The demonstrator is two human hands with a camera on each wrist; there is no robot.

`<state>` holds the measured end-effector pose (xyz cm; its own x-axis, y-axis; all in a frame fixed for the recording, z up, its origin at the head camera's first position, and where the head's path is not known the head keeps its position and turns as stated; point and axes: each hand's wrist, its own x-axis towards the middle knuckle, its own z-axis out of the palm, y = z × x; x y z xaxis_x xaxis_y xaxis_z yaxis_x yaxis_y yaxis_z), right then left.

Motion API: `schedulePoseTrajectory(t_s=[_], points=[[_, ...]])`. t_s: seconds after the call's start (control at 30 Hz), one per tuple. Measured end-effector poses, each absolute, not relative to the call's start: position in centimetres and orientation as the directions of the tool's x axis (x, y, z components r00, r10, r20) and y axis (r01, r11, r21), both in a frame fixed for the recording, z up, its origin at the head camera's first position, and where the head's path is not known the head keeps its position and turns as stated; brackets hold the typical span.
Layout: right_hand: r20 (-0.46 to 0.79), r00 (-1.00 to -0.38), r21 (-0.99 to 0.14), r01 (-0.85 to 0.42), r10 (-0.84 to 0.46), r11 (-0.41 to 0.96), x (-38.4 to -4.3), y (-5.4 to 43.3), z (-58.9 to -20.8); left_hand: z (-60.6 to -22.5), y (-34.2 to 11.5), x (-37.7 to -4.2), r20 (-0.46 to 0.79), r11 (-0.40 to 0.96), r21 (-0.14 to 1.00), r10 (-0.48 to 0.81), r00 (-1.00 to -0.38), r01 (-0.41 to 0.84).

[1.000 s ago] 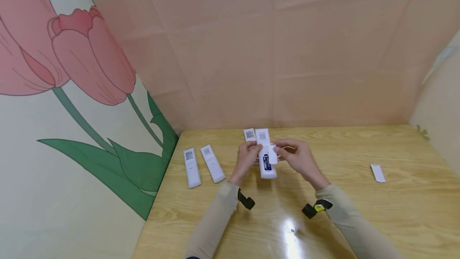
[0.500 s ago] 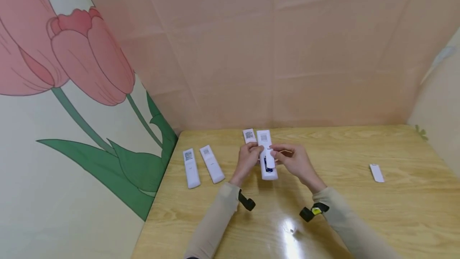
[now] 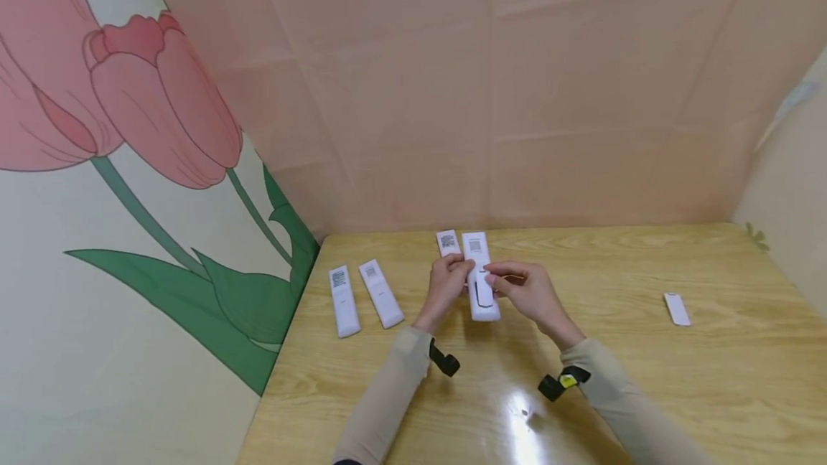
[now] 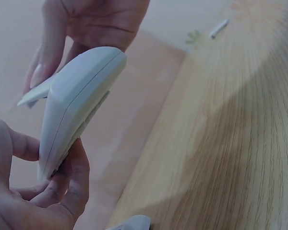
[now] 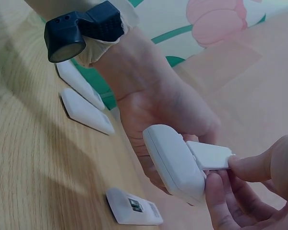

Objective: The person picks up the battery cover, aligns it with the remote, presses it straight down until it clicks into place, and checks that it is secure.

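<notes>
A white remote control (image 3: pixel 475 248) is raised above the table, its back facing up. My left hand (image 3: pixel 446 285) grips it along its left side, thumb on the back; the left wrist view shows the fingers curled under the remote. Between thumb and fingers, my right hand (image 3: pixel 533 296) pinches a small white battery cover (image 5: pixel 211 155). The cover lies over the battery compartment with its near end close to the remote. In the right wrist view its other end stands up at an angle from the back. Only a thin dark line of the compartment shows along the cover's left edge.
Partly behind my left hand lies another remote (image 3: pixel 447 242); the right wrist view shows its battery compartment (image 5: pixel 136 205) uncovered. Two more remotes (image 3: pixel 344 303) (image 3: pixel 381 294) lie back up on the left. A loose battery cover (image 3: pixel 677 309) is far right on the wooden table (image 3: pixel 607 264).
The battery cover has moved left and down over the compartment, hiding the dark batteries that showed before. My right hand has moved slightly with it; my left hand keeps its hold.
</notes>
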<state>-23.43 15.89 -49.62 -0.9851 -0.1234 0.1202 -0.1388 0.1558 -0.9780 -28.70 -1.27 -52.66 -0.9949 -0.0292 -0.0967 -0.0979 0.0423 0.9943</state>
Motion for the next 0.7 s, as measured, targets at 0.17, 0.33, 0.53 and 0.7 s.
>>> schedulePoseTrajectory(t_s=[0.17,0.33,0.53,0.7], points=[[0.109,-0.986,-0.978,-0.129,-0.125,0.163,-23.34,15.96,-49.79,-52.71,-1.19,-28.68,-0.100,0.037,0.994,-0.021,-0.995,-0.100],[0.101,-0.987,-0.972,-0.125,-0.125,0.200,-23.34,15.98,-49.93,-52.66,-1.25,-28.57,-0.096,0.042,0.994,-0.016,-0.995,-0.097],[0.112,-0.986,-0.961,-0.139,-0.124,0.239,-23.34,16.01,-50.08,-52.63,-1.24,-28.59,-0.098,0.043,0.994,-0.016,-0.995,-0.099],[0.094,-0.988,-0.960,-0.123,-0.123,0.251,-23.43,16.02,-50.11,-52.61,-1.17,-28.71,-0.095,0.042,0.994,-0.026,-0.995,-0.096]])
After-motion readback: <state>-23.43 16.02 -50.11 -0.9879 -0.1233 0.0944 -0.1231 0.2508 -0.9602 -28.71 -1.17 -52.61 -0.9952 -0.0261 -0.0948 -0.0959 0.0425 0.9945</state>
